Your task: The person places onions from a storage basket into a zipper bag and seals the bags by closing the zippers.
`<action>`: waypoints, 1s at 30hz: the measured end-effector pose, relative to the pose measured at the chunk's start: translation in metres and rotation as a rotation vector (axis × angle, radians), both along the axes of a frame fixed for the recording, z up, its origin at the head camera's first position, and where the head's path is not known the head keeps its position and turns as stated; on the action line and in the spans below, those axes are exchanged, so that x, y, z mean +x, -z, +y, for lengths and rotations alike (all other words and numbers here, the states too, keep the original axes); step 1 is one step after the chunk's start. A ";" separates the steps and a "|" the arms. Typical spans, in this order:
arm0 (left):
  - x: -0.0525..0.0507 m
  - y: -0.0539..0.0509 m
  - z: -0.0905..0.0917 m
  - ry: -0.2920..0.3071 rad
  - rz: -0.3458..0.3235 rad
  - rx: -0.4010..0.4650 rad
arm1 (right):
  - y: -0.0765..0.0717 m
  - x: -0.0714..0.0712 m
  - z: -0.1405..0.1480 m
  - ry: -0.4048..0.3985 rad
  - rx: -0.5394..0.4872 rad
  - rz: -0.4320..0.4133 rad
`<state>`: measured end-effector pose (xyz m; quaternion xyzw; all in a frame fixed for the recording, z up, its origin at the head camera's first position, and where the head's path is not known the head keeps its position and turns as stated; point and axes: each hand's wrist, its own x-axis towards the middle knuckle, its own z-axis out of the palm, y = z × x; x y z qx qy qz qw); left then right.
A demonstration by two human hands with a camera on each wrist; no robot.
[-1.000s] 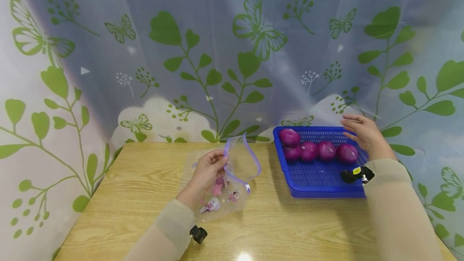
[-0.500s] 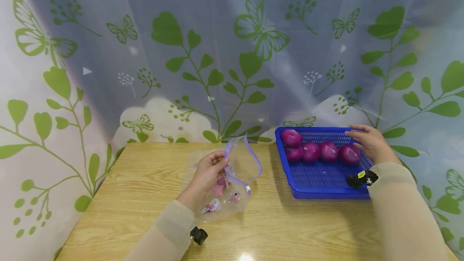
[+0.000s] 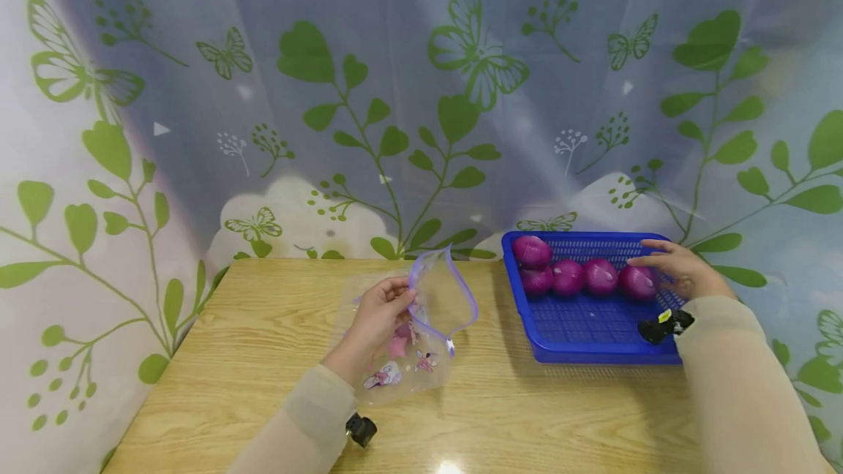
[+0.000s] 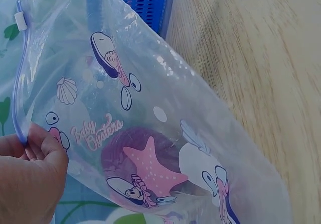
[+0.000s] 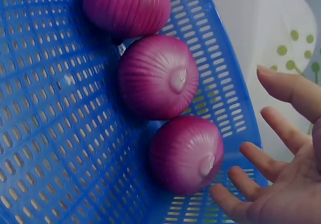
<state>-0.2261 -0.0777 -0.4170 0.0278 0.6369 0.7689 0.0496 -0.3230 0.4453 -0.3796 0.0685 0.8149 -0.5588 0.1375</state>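
Observation:
My left hand (image 3: 380,317) pinches the purple zip edge of a clear printed zip bag (image 4: 145,103), its mouth spread wide. Inside the bag a purple onion (image 4: 120,148) shows through the plastic behind a pink starfish print. Over the right end of the blue basket (image 3: 606,352), my right hand (image 3: 681,269) reaches with fingers spread, beside the rightmost onion (image 3: 637,281). In the right wrist view the fingertips come near that onion (image 5: 188,153), and no grip on it shows. Several red onions (image 3: 566,278) line the basket's back and left side.
The wooden table (image 3: 250,357) carries the bag and the basket. A patterned curtain (image 3: 369,93) with green leaves and butterflies hangs right behind the table's back edge.
My right hand has come lower and closer to the rightmost onion in the basket. The left hand and the bag stay nearly in place.

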 end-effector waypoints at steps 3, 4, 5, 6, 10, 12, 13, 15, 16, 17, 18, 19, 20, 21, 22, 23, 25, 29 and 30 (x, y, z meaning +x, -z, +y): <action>0.000 0.000 -0.002 -0.013 0.003 -0.013 | 0.004 -0.003 0.002 -0.037 0.010 -0.012; 0.001 -0.001 -0.002 -0.014 0.003 -0.015 | 0.006 -0.004 0.003 -0.051 0.014 -0.018; 0.001 -0.001 -0.003 -0.013 0.004 -0.016 | 0.008 -0.005 0.005 -0.055 0.015 -0.025; 0.001 -0.001 -0.003 -0.012 0.002 -0.013 | 0.009 -0.006 0.007 -0.068 0.025 -0.028; 0.002 -0.001 -0.004 -0.005 -0.003 -0.006 | 0.015 -0.006 0.009 -0.084 0.050 -0.051; 0.002 -0.001 -0.004 -0.007 -0.006 -0.004 | 0.016 -0.006 0.008 -0.089 0.051 -0.061; 0.002 -0.001 -0.003 -0.007 -0.005 -0.007 | 0.017 -0.006 0.008 -0.088 0.052 -0.067; 0.002 -0.001 -0.003 -0.008 -0.007 -0.008 | 0.017 -0.006 0.007 -0.097 0.054 -0.071; 0.002 -0.001 -0.003 -0.010 -0.009 -0.004 | 0.018 -0.007 0.007 -0.105 0.056 -0.072; 0.002 0.000 -0.003 -0.013 -0.012 -0.001 | 0.018 -0.007 0.006 -0.112 0.075 -0.070; 0.002 0.000 -0.003 -0.015 -0.014 0.003 | 0.018 -0.007 0.006 -0.123 0.091 -0.067; 0.002 0.000 -0.002 -0.017 -0.016 0.004 | 0.017 -0.007 0.005 -0.134 0.107 -0.064; 0.002 0.001 -0.002 -0.020 -0.019 0.009 | 0.017 -0.007 0.005 -0.144 0.123 -0.061; 0.002 0.001 -0.002 -0.024 -0.021 0.012 | 0.017 -0.007 0.005 -0.155 0.139 -0.062; 0.002 0.001 -0.002 -0.025 -0.020 0.010 | 0.017 -0.007 0.005 -0.166 0.157 -0.064; 0.002 0.001 -0.002 -0.025 -0.017 0.007 | 0.017 -0.006 0.005 -0.174 0.167 -0.069; 0.002 0.001 -0.002 -0.022 -0.011 0.002 | 0.016 -0.005 0.005 -0.189 0.185 -0.088; 0.004 0.000 -0.003 -0.012 -0.006 -0.005 | 0.015 -0.005 0.004 -0.197 0.167 -0.130; 0.004 0.000 -0.003 -0.010 -0.007 -0.007 | 0.016 -0.005 0.004 -0.196 0.153 -0.143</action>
